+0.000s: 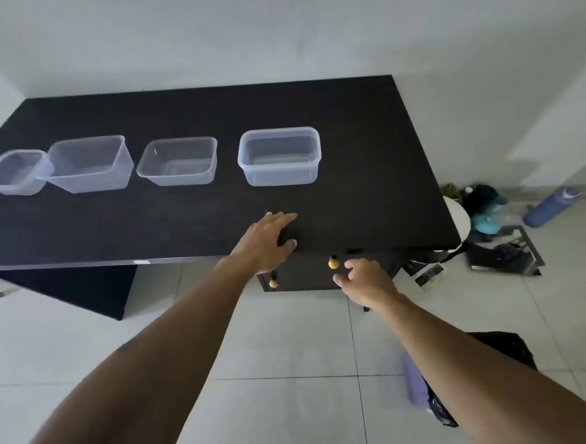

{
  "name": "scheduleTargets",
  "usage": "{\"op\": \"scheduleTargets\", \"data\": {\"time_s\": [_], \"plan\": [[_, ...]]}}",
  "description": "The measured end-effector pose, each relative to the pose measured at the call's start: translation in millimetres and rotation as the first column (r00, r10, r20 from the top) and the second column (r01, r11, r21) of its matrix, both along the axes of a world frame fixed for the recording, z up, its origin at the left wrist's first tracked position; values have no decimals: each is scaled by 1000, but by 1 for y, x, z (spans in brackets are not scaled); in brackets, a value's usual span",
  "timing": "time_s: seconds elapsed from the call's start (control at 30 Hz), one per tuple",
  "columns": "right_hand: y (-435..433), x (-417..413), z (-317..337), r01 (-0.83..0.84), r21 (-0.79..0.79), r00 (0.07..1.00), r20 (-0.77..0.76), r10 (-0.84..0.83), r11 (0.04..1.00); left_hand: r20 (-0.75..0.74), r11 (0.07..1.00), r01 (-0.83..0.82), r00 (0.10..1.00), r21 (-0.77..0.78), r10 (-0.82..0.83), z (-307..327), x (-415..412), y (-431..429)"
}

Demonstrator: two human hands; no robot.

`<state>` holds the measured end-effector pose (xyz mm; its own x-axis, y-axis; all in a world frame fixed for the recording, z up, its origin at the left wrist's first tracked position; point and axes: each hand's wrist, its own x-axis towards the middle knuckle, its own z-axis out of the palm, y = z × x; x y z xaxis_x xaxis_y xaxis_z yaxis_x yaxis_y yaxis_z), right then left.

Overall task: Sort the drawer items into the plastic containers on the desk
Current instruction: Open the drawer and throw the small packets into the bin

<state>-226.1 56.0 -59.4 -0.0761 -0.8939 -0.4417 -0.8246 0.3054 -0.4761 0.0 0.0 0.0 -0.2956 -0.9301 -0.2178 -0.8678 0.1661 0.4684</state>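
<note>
Several clear plastic containers stand in a row on the black desk [182, 221]: one at far left [10, 174], a larger one [91, 164] touching it, a middle one [178, 162] and a right one [279, 156]. All look empty. My left hand [268, 240] rests on the desk's front edge with fingers spread. Below the edge is a dark drawer front [308, 272] with a gold knob [333, 263], and a second gold knob [273, 283] sits lower left. My right hand [363, 279] hovers just right of the upper knob, fingers loosely curled, holding nothing. The drawer's contents are hidden.
A white stool [459, 218], bags and a blue bottle [551, 206] lie on the tiled floor right of the desk. A purple roll [414, 382] and a dark bag [501, 346] sit on the floor near my right arm. A wall stands behind the desk.
</note>
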Motion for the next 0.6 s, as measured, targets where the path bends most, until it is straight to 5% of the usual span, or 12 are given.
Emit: {"op": "scheduleTargets", "data": {"time_s": [0.1, 0.37, 0.6], "plan": [[-12, 14, -19, 86, -31, 996, 25, -85, 996, 100, 997, 75, 992, -19, -73, -21, 5, -9], [-25, 32, -53, 201, -177, 980, 40, -197, 964, 3, 993, 39, 999, -112, -39, -50, 9, -6], [-24, 32, -60, 137, -296, 990, 1, -143, 945, -12, 991, 2, 1000, -132, -4, -51, 6, -2]]}}
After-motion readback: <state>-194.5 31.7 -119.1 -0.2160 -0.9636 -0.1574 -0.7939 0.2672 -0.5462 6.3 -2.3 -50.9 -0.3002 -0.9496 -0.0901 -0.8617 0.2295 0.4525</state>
